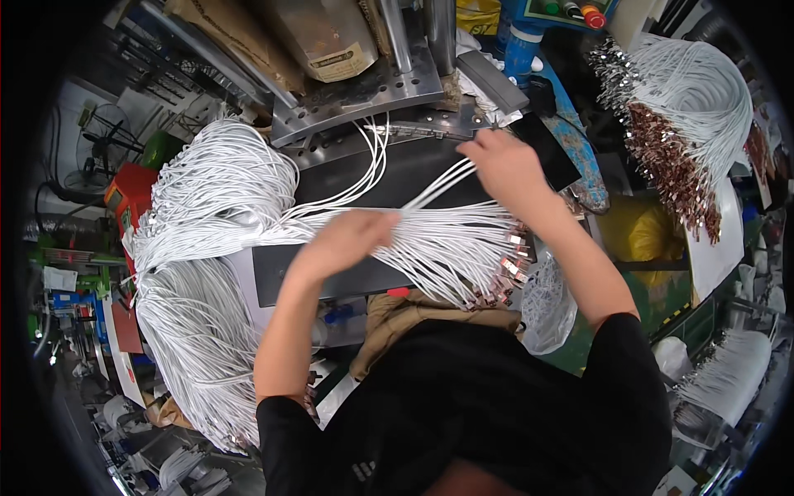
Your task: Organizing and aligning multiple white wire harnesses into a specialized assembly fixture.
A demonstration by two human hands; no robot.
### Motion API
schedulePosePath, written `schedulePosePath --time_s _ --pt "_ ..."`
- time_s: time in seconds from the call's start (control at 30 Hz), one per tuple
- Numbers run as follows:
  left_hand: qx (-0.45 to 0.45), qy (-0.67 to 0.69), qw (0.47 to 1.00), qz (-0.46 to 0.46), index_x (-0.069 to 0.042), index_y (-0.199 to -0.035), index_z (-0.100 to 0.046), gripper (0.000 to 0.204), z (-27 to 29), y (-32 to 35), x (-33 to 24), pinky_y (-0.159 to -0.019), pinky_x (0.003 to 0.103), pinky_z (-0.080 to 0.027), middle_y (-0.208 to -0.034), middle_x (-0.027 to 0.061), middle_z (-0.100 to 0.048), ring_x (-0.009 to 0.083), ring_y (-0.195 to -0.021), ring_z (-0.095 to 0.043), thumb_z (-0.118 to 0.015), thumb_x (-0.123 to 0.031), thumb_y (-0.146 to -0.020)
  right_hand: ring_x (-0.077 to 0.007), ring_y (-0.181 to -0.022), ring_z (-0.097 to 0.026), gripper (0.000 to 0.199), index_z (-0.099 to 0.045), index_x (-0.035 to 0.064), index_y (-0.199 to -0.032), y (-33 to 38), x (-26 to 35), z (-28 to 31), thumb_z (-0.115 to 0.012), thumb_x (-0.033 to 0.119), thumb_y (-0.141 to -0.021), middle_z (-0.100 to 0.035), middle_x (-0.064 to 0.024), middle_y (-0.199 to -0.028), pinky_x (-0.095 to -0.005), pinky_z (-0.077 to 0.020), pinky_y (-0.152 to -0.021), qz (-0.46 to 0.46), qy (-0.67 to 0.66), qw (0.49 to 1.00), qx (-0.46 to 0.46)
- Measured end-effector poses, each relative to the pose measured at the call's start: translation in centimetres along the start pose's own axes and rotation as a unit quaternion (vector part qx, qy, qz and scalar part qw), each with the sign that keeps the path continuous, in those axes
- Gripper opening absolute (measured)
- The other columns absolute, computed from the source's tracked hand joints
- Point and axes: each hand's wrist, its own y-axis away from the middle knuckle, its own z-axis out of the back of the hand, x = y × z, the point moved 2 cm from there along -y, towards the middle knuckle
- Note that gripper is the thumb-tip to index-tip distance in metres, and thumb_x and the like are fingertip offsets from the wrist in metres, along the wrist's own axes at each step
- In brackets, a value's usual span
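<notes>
A wide fan of white cables (451, 248) lies across the black work surface (289, 277), with copper-brown and silvery end pieces (511, 269) at its right end. My right hand (506, 169) is closed on a few white cables (440, 187), pulled up and right from the fan toward the metal fixture. Lower and to the left, my left hand (351, 238) rests over the bundle, its fingers closed around cables where the lifted ones leave the fan. Fingers of my right hand hide the cable ends. Other white cables (376, 157) loop from a slotted metal strip (418, 131) down to the bundle.
A steel press (356, 103) with upright posts stands directly ahead. Large coils of white cable (219, 178) hang at the left; another bundle (695, 91) lies at the far right. A control box with a red button (594, 18) sits at upper right, above a clear plastic bag (547, 306).
</notes>
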Motion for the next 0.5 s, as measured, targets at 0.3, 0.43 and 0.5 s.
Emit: schedulePosePath --time_s 0.3,0.43,0.5 --pt "0.119 0.427 0.896 0.024 0.000 -0.120 -0.062 0.032 -6.6 -1.3 -0.8 -0.051 0.020 -0.030 -0.071 -0.0038 -0.048 0.0048 -0.056 -0.040 -0.047 -0.025 -0.108 -0.0249 -0.080 -0.065 0.022 -0.069 0.0030 -0.108 -2.2 -1.1 -2.2 -0.061 0.019 -0.095 -0.066 -0.0108 -0.098 -0.0338 -0.0546 -0.078 -0.153 -0.365 0.909 -0.131" --pt "0.105 0.429 0.897 0.012 0.000 -0.119 -0.063 0.032 -5.9 -3.4 -1.5 -0.049 0.022 -0.024 -0.069 -0.0054 -0.041 0.0053 -0.055 -0.031 -0.049 -0.026 -0.107 -0.0137 -0.088 -0.066 0.025 -0.069 0.0024 -0.113 -2.6 2.0 -4.6 -0.054 0.020 -0.103 -0.070 -0.0071 -0.099 -0.0316 -0.0531 -0.083 -0.054 -0.651 0.752 0.087" --pt "0.114 0.473 0.874 0.014 0.000 -0.121 -0.063 0.031 -5.6 -4.8 -1.0 -0.051 0.022 -0.028 -0.071 -0.0042 -0.046 0.0061 -0.057 -0.037 -0.050 -0.025 -0.107 -0.0178 -0.089 -0.067 0.026 -0.068 0.0009 -0.114 -3.6 1.3 -4.6 -0.054 0.019 -0.102 -0.069 -0.0085 -0.102 -0.0330 -0.0533 -0.083 -0.066 -0.626 0.775 0.058"
